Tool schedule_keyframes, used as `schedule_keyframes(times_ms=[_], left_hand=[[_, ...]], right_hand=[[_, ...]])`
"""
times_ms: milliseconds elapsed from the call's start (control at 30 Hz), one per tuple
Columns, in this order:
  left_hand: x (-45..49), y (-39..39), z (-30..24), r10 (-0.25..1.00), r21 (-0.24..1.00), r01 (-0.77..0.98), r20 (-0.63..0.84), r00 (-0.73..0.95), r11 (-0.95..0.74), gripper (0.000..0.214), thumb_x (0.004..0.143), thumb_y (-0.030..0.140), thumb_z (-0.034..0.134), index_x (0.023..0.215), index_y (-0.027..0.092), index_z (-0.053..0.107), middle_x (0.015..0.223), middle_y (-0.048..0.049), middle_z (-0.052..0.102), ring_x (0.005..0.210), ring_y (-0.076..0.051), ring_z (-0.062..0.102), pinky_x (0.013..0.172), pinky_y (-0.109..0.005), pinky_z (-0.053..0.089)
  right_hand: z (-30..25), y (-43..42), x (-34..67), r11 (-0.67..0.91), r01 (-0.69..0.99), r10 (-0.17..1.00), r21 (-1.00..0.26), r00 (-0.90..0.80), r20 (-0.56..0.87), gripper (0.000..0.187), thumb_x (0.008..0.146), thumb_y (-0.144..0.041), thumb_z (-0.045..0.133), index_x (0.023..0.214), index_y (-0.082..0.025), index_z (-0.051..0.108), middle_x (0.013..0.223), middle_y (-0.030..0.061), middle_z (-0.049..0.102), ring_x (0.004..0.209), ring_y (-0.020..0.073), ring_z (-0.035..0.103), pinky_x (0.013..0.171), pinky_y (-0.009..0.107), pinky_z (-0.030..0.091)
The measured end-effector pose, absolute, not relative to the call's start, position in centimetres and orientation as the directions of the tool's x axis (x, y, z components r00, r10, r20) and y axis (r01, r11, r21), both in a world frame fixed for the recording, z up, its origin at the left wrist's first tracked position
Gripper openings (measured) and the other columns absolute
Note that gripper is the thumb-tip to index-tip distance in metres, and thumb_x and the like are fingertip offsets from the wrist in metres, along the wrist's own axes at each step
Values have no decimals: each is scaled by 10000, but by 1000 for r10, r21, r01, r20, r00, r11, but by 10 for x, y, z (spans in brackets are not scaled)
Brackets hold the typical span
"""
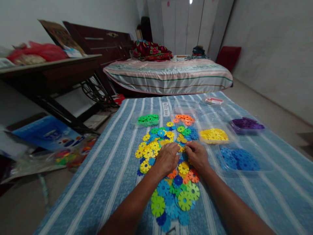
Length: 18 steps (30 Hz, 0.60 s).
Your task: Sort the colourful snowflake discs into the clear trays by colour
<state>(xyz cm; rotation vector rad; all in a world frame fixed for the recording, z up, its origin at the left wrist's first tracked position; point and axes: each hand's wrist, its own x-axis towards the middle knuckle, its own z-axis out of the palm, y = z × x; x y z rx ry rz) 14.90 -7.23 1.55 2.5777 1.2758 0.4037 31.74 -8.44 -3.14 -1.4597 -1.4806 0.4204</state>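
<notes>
At disc pile (pixel 146 153) centre: my L hand (pixel 167 159) & R hand (pixel 197 156) rest palms-down, fingers curled, tips nearly meeting; can't tell if either grips a disc. Beyond pile: green tray (pixel 148 120), orange tray (pixel 185 119); right of pile: yellow tray (pixel 214 135), blue tray (pixel 238 160), one colour each, prob. kept within reach. Tag (pixel 166 109) beyond pile: "With love".

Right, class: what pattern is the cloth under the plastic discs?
The cloth is blue with white stripes; head view.

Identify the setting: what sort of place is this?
Probably a home bedroom: a made bed with a striped cover, white wardrobe doors behind it, and a dark wooden table at left. The left hand and right hand rest on toy discs on a striped cloth.
</notes>
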Motion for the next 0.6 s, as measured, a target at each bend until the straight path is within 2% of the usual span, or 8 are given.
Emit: schedule_keyframes(times_ms=[333,500,600], left_hand=[[134,-88,12,789,309,729,157,594,-611,109,873,167,538,924,185,633,1207,-109,646,1160,-258,577,1030,-459,459],[123,-95,19,780,284,728,158,606,-624,148,911,195,494,841,179,623,1074,-100,687,1044,-239,626,958,-421,496],[113,-96,19,793,280,742,223,567,-609,145,903,182,499,871,174,641,1117,-111,685,1082,-240,621,985,-426,486]], right_hand=[[-27,-87,318,217,571,902,-792,193,387,269,845,-336,499,701,-213,691,705,20,656,672,171,594,653,278,426],[-28,-87,319,216,560,903,-800,197,381,268,833,-354,506,718,-210,700,719,26,668,681,178,598,661,288,433],[-29,-87,319,213,561,906,-800,192,376,262,831,-347,502,717,-213,696,729,26,669,699,182,605,671,294,435]])
